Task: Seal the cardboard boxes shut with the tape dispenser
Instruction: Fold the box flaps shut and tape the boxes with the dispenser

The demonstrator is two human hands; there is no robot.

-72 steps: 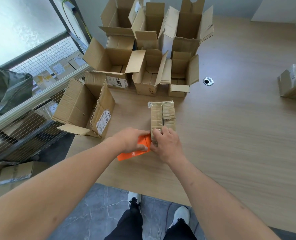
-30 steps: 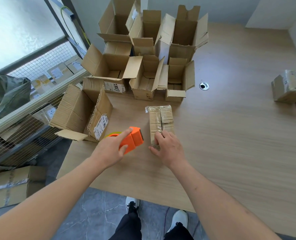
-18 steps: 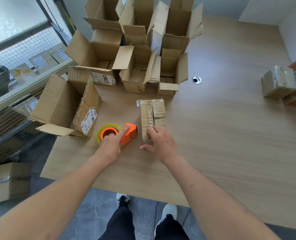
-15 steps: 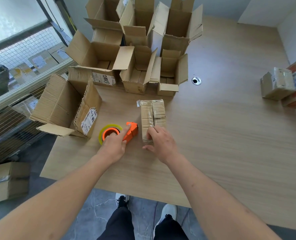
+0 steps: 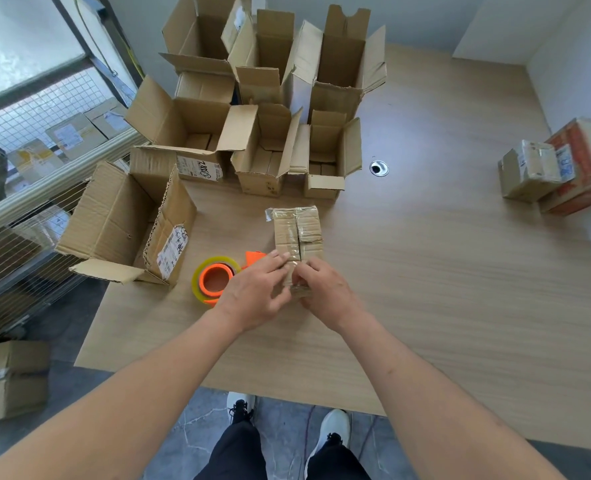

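Two hands, left hand (image 5: 252,292) and right hand (image 5: 325,289), each grip pinched on one closed box (image 5: 297,233); one tape dispenser (image 5: 218,278) beside.

A light wood-grain worktop (image 5: 443,271) has a small round metal-rimmed hole (image 5: 379,168) in it. Grey walls (image 5: 425,15) meet behind its far edge. To the left stands a window (image 5: 13,46) with a dark frame, and below it a wire-mesh rack (image 5: 27,216) with a pale rail. The floor (image 5: 79,320) is dark grey stone with thin veins. At the bottom edge are two white shoes (image 5: 335,422) below black trouser legs (image 5: 238,452).
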